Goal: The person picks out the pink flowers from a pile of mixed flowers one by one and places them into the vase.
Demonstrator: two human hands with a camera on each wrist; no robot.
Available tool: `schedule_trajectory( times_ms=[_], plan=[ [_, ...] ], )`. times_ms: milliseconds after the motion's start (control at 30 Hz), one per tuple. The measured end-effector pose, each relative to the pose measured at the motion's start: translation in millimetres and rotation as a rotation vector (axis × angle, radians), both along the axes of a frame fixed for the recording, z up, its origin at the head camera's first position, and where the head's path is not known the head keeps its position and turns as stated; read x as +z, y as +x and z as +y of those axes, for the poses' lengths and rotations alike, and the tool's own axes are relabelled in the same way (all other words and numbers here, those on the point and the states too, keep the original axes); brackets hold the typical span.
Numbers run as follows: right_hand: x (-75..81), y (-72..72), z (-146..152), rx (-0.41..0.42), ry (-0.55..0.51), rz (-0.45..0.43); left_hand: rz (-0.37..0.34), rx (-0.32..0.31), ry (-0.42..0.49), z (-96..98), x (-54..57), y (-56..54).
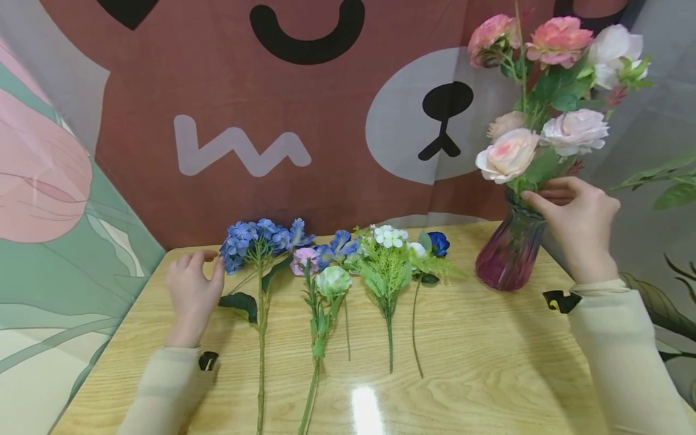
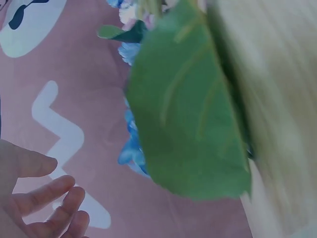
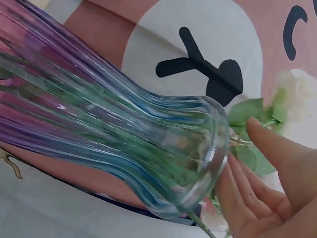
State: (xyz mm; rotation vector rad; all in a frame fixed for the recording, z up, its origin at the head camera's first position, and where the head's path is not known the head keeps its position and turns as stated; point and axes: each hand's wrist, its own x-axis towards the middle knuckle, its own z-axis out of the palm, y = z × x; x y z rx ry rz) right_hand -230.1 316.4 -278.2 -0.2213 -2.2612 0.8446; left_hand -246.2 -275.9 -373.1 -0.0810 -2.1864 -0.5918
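My right hand [image 1: 582, 223] is at the mouth of a ribbed glass vase [image 1: 505, 257], clear blue above and purple-pink below. Its thumb and fairly straight fingers stand apart beside the stems, fingertips right at the rim in the right wrist view. Pink and white roses [image 1: 508, 156] and other blooms rise from the vase. My left hand [image 1: 190, 290] hovers left of a blue hydrangea [image 1: 244, 241] lying on the table, fingers loosely bent and nothing between them. In the left wrist view a big green leaf [image 2: 188, 109] covers much of the flowers.
On the wooden table [image 1: 462, 362], right of the hydrangea, lie a pale green flower [image 1: 333, 281], a white-flowered green sprig [image 1: 389, 284] and a dark blue rose [image 1: 438, 243]. A printed cloth [image 1: 326, 199] hangs behind. Leafy plants [image 1: 674, 193] stand at the right.
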Motion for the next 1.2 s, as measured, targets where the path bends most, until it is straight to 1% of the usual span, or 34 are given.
schedule_trajectory(
  times_ms=[67, 233, 367, 467, 567, 667, 800, 1033, 1200],
  plan=[
    [1.0, 2.0, -0.6, -0.028, 0.018, 0.007, 0.010, -0.014, 0.003, 5.3, 1.7, -2.7],
    [1.6, 6.6, -4.3, -0.094, 0.034, 0.081, 0.024, -0.032, 0.013, 16.1, 4.5, -10.9],
    [2.5, 11.3, -9.8, -0.151, 0.049, 0.153, 0.019, -0.038, 0.026, 26.3, 8.7, -15.7],
    [2.8, 14.5, -16.5, -0.174, 0.042, 0.237, 0.006, -0.049, 0.026, 36.0, 13.2, -17.7],
    [0.7, 15.9, -24.1, -0.156, 0.019, 0.324, -0.032, -0.050, 0.022, 46.6, 17.3, -19.1],
    [-3.2, 15.5, -31.4, -0.116, 0.010, 0.371, -0.087, -0.055, 0.020, 57.5, 20.5, -21.2],
    [-10.2, 11.6, -39.6, -0.074, 0.027, 0.371, -0.152, -0.069, 0.009, 68.7, 21.9, -26.8],
    [-23.9, 2.4, -54.5, -0.018, 0.024, 0.377, -0.219, -0.114, 0.030, 89.0, 21.7, -35.3],
    [-35.0, -5.3, -64.4, 0.007, 0.024, 0.336, -0.303, -0.118, 0.002, 101.8, 20.0, -40.4]
  ],
)
